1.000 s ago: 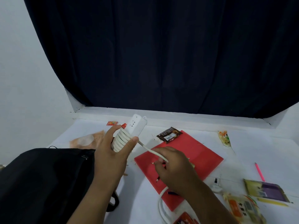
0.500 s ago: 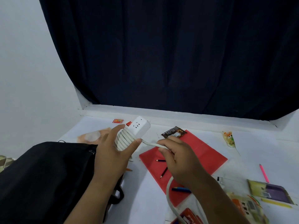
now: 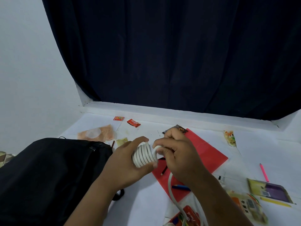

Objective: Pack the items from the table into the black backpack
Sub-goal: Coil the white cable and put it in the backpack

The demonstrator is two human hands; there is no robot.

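Observation:
My left hand [image 3: 125,163] grips a white power strip wound with several turns of its white cable [image 3: 144,154], held above the table's middle. My right hand [image 3: 177,155] pinches the loose cable right at the coil; the rest of the cable [image 3: 172,191] trails down toward the front edge. The strip's socket end is hidden behind my right hand. The black backpack [image 3: 48,176] lies at the left, just beside my left hand.
A red folder [image 3: 206,154] with pencils lies under my hands. Snack packets [image 3: 133,123] and an orange pouch [image 3: 96,133] sit at the back. A pink pen [image 3: 263,172], a yellow-purple packet [image 3: 270,190] and other packets [image 3: 249,207] lie at the right.
My right hand has moved up and left along the cable to the coil, covering the strip's end. The left hand has lowered and tilted the strip. The camera has turned left.

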